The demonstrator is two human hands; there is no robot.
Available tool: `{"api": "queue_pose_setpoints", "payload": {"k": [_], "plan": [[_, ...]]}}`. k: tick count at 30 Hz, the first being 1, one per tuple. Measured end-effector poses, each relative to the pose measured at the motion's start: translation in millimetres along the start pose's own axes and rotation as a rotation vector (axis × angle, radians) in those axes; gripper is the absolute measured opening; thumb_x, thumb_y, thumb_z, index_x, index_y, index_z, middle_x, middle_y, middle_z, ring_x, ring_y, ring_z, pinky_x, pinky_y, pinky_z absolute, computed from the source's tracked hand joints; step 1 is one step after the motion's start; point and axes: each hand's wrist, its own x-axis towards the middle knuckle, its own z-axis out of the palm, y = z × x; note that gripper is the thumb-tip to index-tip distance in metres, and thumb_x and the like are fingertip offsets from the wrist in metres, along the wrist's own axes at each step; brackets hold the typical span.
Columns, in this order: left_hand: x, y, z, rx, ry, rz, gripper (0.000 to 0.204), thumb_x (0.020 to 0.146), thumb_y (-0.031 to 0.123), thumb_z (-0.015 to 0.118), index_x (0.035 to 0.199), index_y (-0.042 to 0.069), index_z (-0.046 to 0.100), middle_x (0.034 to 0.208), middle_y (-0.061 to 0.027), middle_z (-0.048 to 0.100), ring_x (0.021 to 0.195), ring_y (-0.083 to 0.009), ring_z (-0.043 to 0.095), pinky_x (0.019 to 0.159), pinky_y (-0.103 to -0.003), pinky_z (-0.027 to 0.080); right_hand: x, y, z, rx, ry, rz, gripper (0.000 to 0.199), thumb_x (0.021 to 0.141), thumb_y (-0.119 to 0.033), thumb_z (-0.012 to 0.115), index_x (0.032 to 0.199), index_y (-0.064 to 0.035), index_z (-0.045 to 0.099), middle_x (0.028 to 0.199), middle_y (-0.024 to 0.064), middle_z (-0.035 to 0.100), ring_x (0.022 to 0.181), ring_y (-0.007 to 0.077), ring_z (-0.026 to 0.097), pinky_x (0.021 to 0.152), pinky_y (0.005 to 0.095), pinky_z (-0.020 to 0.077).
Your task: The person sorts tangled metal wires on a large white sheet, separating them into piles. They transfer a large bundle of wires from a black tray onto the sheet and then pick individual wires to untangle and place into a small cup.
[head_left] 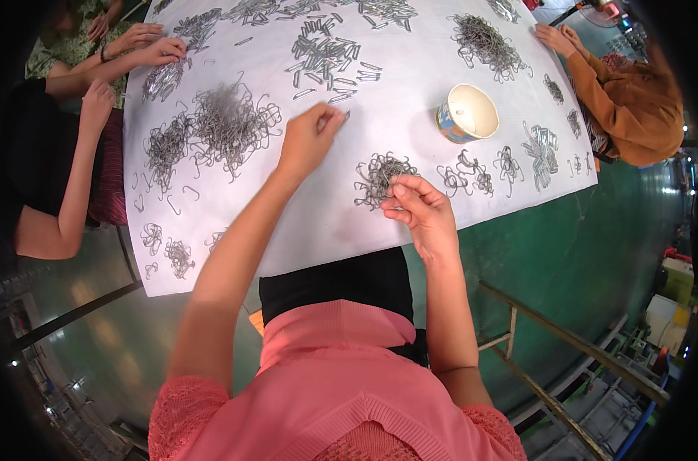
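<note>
My left hand (310, 140) is closed in a pinch, with a narrow metal clip (347, 116) at its fingertips. Just beyond it lies a loose pile of similar long metal clips (326, 60). My right hand (424, 213) pinches its thumb and fingers together at the near edge of a small heap of bent wire hooks (378, 175). Whatever lies between those fingertips blends into the hooks behind and cannot be made out. To the left of my left forearm spreads a larger heap of wire hooks (230, 123).
A paper tub (472, 112) stands on the white-covered table (395, 100), right of centre. Small hook clusters (472, 173) and clips (543, 154) lie along the right near edge. Other people's hands (161, 51) work at the left, and a person in orange (626, 100) sits at the right.
</note>
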Motion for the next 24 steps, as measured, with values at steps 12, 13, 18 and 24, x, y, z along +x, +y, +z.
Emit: {"api": "queue_pose_setpoints", "payload": {"k": [12,13,18,24], "plan": [[-97,35,-7,-0.622,0.047,-0.276,0.018,0.088,0.007,0.062,0.100,-0.005,0.058,0.087,-0.0101,0.063,0.074,-0.0146,0.064,0.067,-0.025,0.053,21,8,43,-0.090,-0.034,0.040,0.015,0.086,-0.017,0.066,0.094,-0.0040,0.066,0.090,0.0024,0.065,0.087,0.0101,0.059,0.071,0.0256,0.0458],[-99,35,-6,-0.584,0.076,-0.262,0.017,0.088,0.007,0.062,0.100,-0.005,0.058,0.087,-0.0103,0.064,0.075,-0.0148,0.064,0.067,-0.026,0.053,21,8,45,-0.094,-0.027,0.035,0.015,0.085,-0.017,0.066,0.094,-0.0042,0.066,0.090,0.0023,0.065,0.086,0.0103,0.059,0.072,0.0264,0.0463],[-103,30,6,-0.518,0.100,-0.141,0.012,0.087,0.005,0.062,0.096,-0.003,0.060,0.087,-0.0089,0.066,0.075,-0.0137,0.065,0.066,-0.025,0.053,23,15,52,0.001,0.068,-0.032,0.014,0.087,-0.016,0.064,0.094,-0.0041,0.065,0.090,0.0029,0.065,0.085,0.0109,0.059,0.075,0.0268,0.0466],[-41,5,7,-0.059,0.274,0.227,0.011,0.082,0.008,0.066,0.091,0.002,0.067,0.088,-0.0081,0.068,0.071,-0.0197,0.064,0.062,-0.030,0.052,31,16,42,0.018,0.112,-0.214,0.012,0.087,-0.012,0.064,0.094,-0.0018,0.063,0.089,0.0040,0.065,0.082,0.0107,0.059,0.077,0.0241,0.0458]]}}
